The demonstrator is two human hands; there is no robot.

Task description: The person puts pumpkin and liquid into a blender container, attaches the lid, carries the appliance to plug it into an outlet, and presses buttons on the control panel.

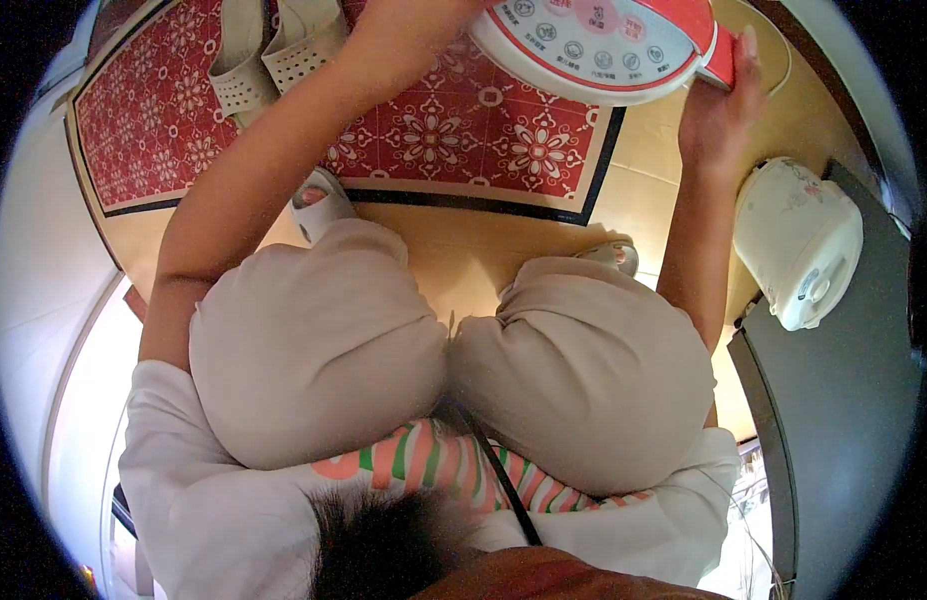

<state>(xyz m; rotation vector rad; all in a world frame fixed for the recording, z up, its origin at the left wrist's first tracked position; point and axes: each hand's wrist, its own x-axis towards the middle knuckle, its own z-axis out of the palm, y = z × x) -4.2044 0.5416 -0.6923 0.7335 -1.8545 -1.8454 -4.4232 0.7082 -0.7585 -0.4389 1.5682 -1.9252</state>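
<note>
A red and white appliance (603,50) with a panel of round icons and printed characters is at the top of the view, cut off by the frame edge. My right hand (728,110) grips its right side at a red handle-like part, thumb pointing up. On the other side, my left hand (453,15) reaches the appliance's left edge; its fingers are hidden beyond the top of the frame. The appliance is above a red patterned mat (433,140).
Beige perforated shoes (243,95) sit on the mat at upper left. A white rice-cooker-like appliance (793,235) stands at right, beside a dark grey surface (848,400). My bent knees (323,350) fill the middle, and a pale cord curves at upper right.
</note>
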